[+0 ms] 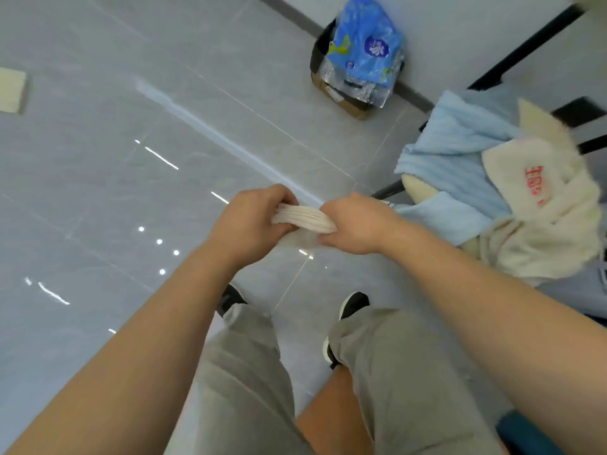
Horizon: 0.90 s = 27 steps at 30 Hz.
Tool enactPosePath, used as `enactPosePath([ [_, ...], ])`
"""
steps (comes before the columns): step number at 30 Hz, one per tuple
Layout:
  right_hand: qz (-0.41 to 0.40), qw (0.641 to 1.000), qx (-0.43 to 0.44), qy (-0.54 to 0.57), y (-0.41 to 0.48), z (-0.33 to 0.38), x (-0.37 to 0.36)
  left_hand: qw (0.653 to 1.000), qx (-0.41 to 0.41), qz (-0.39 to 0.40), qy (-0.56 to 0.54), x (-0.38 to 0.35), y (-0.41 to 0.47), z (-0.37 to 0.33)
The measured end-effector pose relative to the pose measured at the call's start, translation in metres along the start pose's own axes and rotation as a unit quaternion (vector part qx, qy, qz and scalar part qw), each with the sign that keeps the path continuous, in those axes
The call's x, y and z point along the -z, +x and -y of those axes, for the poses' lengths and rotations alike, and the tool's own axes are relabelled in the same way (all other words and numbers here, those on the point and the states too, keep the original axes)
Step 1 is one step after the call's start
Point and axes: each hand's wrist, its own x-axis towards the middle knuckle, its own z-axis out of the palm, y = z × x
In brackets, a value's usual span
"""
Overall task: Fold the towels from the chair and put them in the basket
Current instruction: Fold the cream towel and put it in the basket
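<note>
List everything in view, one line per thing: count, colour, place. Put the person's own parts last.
held towel: one, cream, bunched between both hands above the floor
blue towels: seemingly two, light blue, heaped on the chair at right
printed towel: one, cream with red print, on the chair, over the blue ones
chair: one, dark frame, right edge, mostly covered
plastic pack: one, blue, standing in the box, top centre
cardboard box: one, brown, on the floor by the wall
flat cream item: one, on the floor at the left edge; cannot tell what it is
floor: glossy grey tiles
shorts: one pair, grey-khaki, bottom centre
shoes: two, black, on the floor
left hand: grips the towel's left end
right hand: grips its right end
</note>
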Motion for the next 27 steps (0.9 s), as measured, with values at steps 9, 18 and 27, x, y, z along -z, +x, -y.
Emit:
enactPosePath([
  [9,-0.113,0.984,0.121,0.073,-0.145,0.201,0.177,0.997,0.019,-0.02,-0.076,0.262,-0.136,-0.126],
  [18,-0.246,0.948,0.184,0.081,-0.128,0.306,0.273,0.972,0.136,-0.034,-0.19,0.403,-0.145,-0.062],
  [27,-0.275,0.939,0.2,0.039,-0.045,0.325,0.333,0.971,0.152,0.045,-0.177,0.475,-0.043,-0.023],
])
